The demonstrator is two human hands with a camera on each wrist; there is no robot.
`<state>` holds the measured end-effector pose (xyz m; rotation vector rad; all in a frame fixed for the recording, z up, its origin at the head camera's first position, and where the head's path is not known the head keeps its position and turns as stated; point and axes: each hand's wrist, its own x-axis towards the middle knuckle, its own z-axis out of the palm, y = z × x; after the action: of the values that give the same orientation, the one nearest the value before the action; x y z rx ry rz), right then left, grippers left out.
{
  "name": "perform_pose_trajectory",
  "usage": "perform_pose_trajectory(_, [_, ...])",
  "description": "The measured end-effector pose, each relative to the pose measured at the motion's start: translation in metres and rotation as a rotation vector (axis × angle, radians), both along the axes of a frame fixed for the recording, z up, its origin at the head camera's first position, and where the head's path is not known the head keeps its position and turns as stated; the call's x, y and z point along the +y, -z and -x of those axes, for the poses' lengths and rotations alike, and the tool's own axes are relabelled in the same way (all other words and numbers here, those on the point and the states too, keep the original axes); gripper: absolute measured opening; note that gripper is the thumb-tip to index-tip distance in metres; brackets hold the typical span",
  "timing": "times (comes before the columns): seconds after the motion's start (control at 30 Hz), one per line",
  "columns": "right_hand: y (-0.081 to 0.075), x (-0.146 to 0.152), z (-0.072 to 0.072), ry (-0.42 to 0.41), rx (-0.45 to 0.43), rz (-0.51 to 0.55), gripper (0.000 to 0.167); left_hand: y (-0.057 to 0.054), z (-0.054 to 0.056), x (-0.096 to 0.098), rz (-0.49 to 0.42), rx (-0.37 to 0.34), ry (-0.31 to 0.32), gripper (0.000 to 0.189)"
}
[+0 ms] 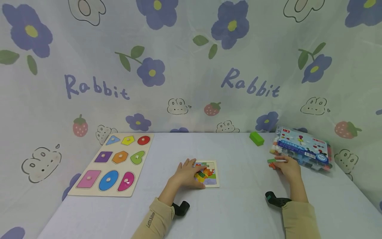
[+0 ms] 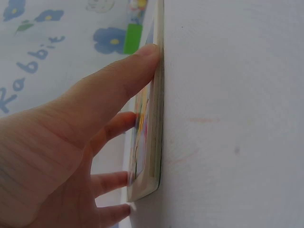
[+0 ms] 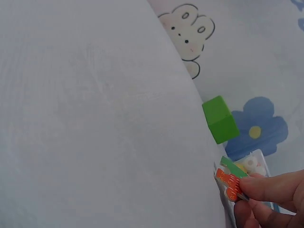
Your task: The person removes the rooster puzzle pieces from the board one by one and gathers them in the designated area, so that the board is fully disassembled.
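A small jigsaw puzzle (image 1: 211,181) in a pale square frame lies flat at the middle of the table, its picture bright orange, yellow and green. My left hand (image 1: 186,175) rests on its left side with fingers spread. In the left wrist view the thumb lies along the frame's near edge and the index finger touches the picture. Over at the right, my right hand (image 1: 287,168) pinches small jigsaw pieces (image 3: 230,184) between thumb and fingers. Orange and green show on these pieces; the fingers hide the rest of them.
A wooden shape board (image 1: 102,166) with coloured knobbed shapes lies at the left. A green block (image 1: 256,138) stands at the back right. Beside it, a clear plastic case (image 1: 302,146) with a printed label lies just beyond the right hand. A patterned cloth hangs behind the table.
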<state>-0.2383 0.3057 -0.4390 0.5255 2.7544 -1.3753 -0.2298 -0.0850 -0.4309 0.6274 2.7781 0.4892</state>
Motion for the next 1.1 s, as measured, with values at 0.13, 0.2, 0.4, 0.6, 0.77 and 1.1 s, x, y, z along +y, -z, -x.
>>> perform_pose_trajectory(0.13, [0.002, 0.000, 0.000, -0.002, 0.025, -0.071, 0.041, 0.000, 0.000, 0.000, 0.001, 0.004, -0.001, 0.073])
perform_pose_trajectory(0.2, [0.002, -0.001, -0.001, -0.001, 0.037, -0.102, 0.041, 0.000, 0.000, 0.000, -0.001, 0.003, -0.002, 0.072])
perform_pose_trajectory(0.4, [0.003, -0.004, -0.001, 0.019, 0.083, -0.192, 0.040, -0.002, -0.003, 0.000, -0.001, 0.005, 0.003, 0.071])
perform_pose_trajectory(0.6, [0.005, -0.006, 0.001, 0.036, 0.115, -0.266, 0.036, -0.003, -0.003, 0.000, 0.000, 0.006, 0.007, 0.071])
perform_pose_trajectory(0.77, [0.004, -0.008, 0.001, 0.037, 0.089, -0.289, 0.036, -0.002, -0.001, 0.000, 0.003, 0.005, 0.001, 0.072])
perform_pose_trajectory(1.1, [-0.004, -0.016, 0.002, 0.035, 0.174, -0.215, 0.041, -0.003, -0.001, 0.000, 0.000, -0.003, -0.004, 0.072])
